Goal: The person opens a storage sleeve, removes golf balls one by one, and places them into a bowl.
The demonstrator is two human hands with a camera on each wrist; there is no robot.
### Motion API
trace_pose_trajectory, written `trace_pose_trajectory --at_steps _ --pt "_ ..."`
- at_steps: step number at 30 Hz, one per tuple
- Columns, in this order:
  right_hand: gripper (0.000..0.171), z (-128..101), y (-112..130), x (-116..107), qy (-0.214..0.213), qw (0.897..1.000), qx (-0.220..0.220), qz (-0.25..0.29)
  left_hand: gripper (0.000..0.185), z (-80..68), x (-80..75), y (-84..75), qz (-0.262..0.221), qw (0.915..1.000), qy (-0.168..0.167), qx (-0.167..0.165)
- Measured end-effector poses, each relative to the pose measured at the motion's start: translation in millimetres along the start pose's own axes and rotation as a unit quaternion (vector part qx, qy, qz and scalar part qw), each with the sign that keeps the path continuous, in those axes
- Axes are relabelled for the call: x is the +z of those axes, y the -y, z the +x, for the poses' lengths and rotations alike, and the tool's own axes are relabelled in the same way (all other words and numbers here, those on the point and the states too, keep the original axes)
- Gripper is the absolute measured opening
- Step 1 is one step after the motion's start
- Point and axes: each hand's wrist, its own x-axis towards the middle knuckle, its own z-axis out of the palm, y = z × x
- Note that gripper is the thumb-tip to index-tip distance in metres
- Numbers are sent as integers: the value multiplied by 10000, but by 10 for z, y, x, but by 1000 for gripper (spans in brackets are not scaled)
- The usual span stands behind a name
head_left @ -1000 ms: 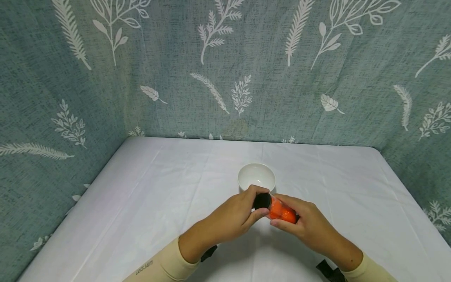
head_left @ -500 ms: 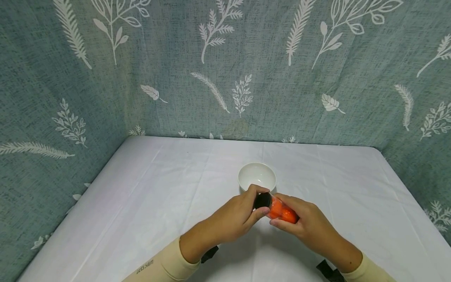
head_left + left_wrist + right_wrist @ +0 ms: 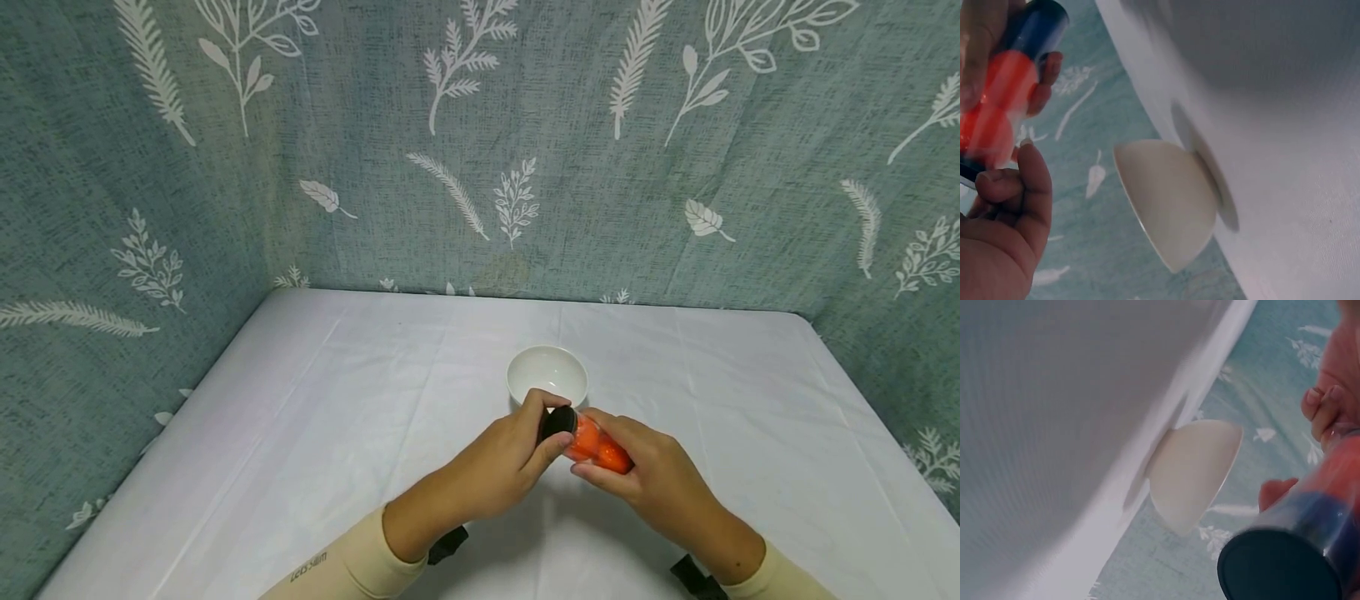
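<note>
White bowl [image 3: 546,371] upright on the white-covered counter [image 3: 375,400]. Clear tube [image 3: 591,442], slanted in head view, raised above the counter on the person's side of the bowl, slightly to the bowl's right. Rounded orange pieces [image 3: 613,457] show through its wall; dark blue section [image 3: 1325,515] toward one end, contents there unclear. Left hand [image 3: 498,467], near-left of bowl: thumb and fingers grip the tube's black end [image 3: 558,422]. Right hand [image 3: 656,467], near-right of bowl, grasps the tube's other end. Leaf-print cloth [image 3: 375,225] beyond bowl.
</note>
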Motion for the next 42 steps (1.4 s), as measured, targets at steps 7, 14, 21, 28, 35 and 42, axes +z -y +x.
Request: trace_pose_trajectory --at_steps 7,14,21,28,35,42 --pt "52 -9 -20 33 -308 9989 -248 -259 44 8 44 -21 -329 9990 -128 -287" --pt "56 -9 -15 6 -131 9998 -66 -123 42 16 56 -28 -377 9986 -285 -240" --pt "60 1 25 -48 553 9973 452 163 47 11 -97 41 866 9945 -135 567" --pt "60 0 33 -58 736 9954 537 299 43 13 -166 133 1602 9769 -209 1396" --pt "59 -2 42 -48 751 9948 557 395 47 30 -138 134 1909 9700 -172 1497" --pt "60 2 82 -38 703 9949 660 309 43 10 -99 102 1779 9773 -141 1143"
